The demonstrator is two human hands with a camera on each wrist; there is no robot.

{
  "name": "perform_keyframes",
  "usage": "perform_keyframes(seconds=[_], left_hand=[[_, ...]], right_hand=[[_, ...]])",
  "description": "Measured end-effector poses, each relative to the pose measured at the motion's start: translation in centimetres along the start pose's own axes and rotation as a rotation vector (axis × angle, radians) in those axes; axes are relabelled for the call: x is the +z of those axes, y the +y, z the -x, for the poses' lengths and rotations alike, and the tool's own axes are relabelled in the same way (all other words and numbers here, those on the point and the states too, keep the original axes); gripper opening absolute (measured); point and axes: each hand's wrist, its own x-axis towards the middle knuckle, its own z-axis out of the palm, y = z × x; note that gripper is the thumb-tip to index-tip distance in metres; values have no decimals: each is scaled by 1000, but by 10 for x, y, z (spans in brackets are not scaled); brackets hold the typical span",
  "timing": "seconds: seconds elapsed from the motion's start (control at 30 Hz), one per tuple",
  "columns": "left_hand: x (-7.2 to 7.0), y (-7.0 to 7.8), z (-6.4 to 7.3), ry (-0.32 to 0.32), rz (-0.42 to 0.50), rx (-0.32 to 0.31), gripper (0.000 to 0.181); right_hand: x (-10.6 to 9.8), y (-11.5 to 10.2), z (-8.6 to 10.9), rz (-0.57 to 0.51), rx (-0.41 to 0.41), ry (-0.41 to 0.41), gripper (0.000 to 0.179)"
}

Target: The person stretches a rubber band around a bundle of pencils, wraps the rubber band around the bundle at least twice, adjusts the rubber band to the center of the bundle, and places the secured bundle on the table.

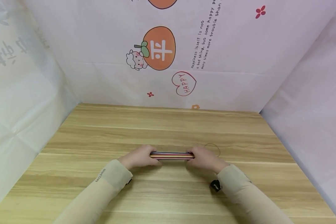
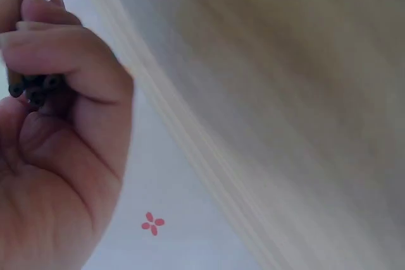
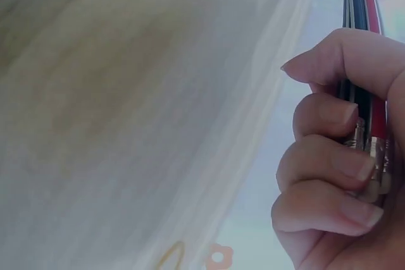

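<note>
A bundle of pencils (image 1: 172,156) in red, dark, orange and white lies level between my two hands, above the wooden table. My left hand (image 1: 142,156) grips its left end; in the left wrist view dark round pencil ends (image 2: 37,88) poke out inside the curled fingers. On the other end, my right hand (image 1: 205,158) curls its fingers round the pencils, where metal ferrules and pale erasers (image 3: 374,178) show in the right wrist view. A thin yellowish rubber band (image 1: 219,149) lies on the table just beyond the right hand.
The wood-grain table (image 1: 168,124) meets a white printed cloth wall (image 1: 100,84) at the back. Further cloth walls rise at the left (image 1: 25,102) and right (image 1: 310,102). A small black device (image 1: 215,185) sits at the right wrist.
</note>
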Motion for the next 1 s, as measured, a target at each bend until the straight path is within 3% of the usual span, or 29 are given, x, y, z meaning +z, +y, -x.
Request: perform_keyframes(seconds=[0.1, 0.23, 0.47, 0.67, 0.83, 1.0], left_hand=[[-1, 0, 2, 5, 172, -46, 27], [-4, 2, 3, 8, 348, -53, 28], [-3, 10, 3, 10, 512, -76, 25], [1, 17, 2, 24, 668, -97, 37], [8, 19, 1, 48, 792, -71, 48], [15, 18, 0, 85, 939, -57, 47]], right_hand=[[-3, -1, 1, -11, 3, 22, 8], [-6, -2, 4, 5, -16, 63, 9], [-10, -4, 7, 48, -43, 112, 12], [-11, -5, 8, 39, -38, 106, 7], [-10, -5, 9, 49, -43, 128, 8], [-9, -5, 9, 57, -44, 152, 10]])
